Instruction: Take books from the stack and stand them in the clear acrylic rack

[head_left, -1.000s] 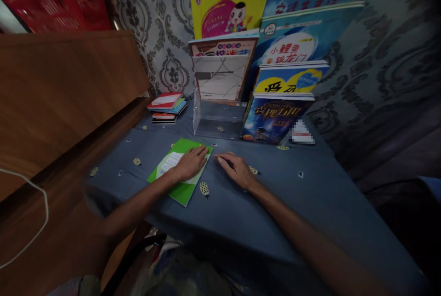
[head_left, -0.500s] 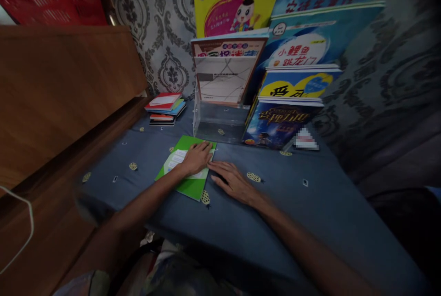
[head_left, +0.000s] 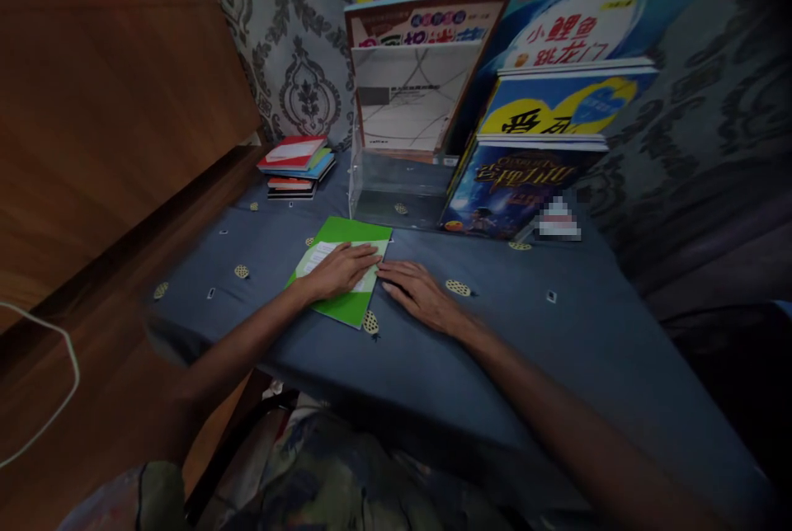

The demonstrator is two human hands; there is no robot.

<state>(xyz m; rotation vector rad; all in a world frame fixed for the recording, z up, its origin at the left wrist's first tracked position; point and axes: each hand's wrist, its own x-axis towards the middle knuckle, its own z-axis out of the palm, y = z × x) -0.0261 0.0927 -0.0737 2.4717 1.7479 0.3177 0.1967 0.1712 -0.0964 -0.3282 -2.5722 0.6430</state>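
Observation:
A thin green book (head_left: 346, 232) with a pale printed panel lies on the blue cloth of the table. My left hand (head_left: 341, 271) rests flat across its middle, fingers stretched towards the right edge and covering part of the panel. At that right edge are the fingertips of my right hand (head_left: 421, 293); its palm is down on the cloth and its fingers are extended. Neither hand has its fingers wrapped round anything.
Behind the green book stands a clear acrylic rack (head_left: 396, 205) with several upright books, a dark blue one (head_left: 513, 185) in front. A small pile of books (head_left: 297, 164) lies at the back left. A wooden panel (head_left: 117, 94) borders the left side; a white cable (head_left: 71, 358) hangs there.
My left hand has slid left and down the green book, from its upper right part to its middle. The right hand stays by the right edge. The camera view has tilted lower.

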